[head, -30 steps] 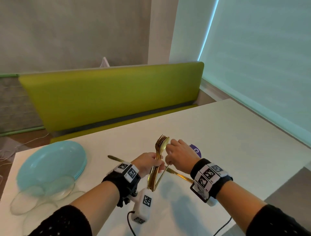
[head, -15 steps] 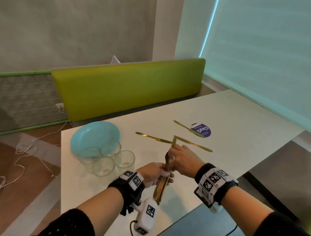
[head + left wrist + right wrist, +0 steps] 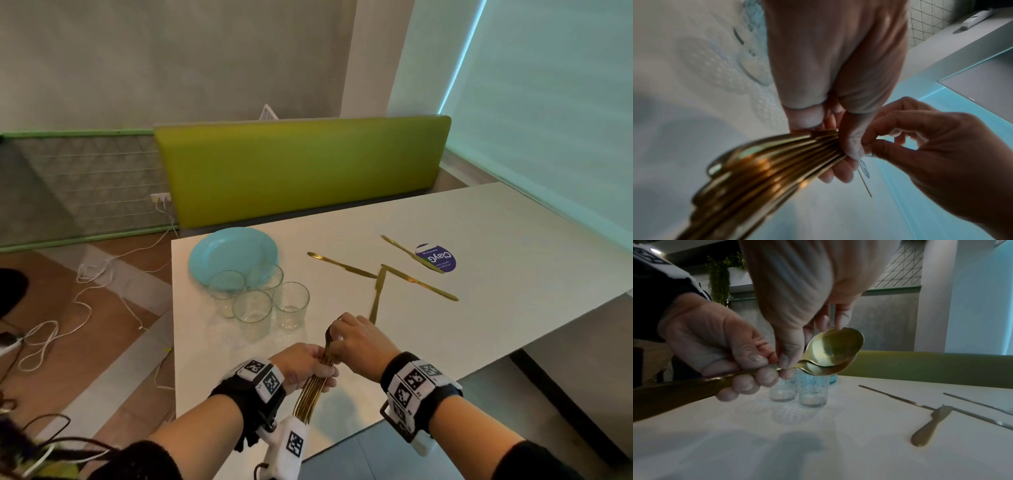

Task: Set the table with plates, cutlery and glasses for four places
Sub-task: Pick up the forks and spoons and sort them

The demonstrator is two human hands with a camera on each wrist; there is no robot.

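Observation:
My left hand point(image 3: 305, 366) grips a bundle of gold cutlery point(image 3: 313, 380) by the handles, just above the near edge of the white table point(image 3: 496, 240). My right hand point(image 3: 356, 342) is at the bundle's top end, thumb and fingers pinching a gold spoon point(image 3: 832, 352) at its neck and bowl. Several gold knives point(image 3: 342, 265) lie scattered mid-table, one point(image 3: 376, 298) just beyond my right hand. A stack of teal plates point(image 3: 233, 255) sits at the far left corner. Several clear glasses point(image 3: 252, 310) stand clustered in front of it.
A round purple sticker point(image 3: 436, 257) lies under the farthest knife. A green bench back point(image 3: 301, 164) runs along the table's far side. White cables point(image 3: 85, 291) trail over the wooden floor to the left. A window blind fills the right.
The view has pulled back and swung left. Both hands came down toward the near edge with the bundle. A knife at my right fingers half a second ago now lies free on the table.

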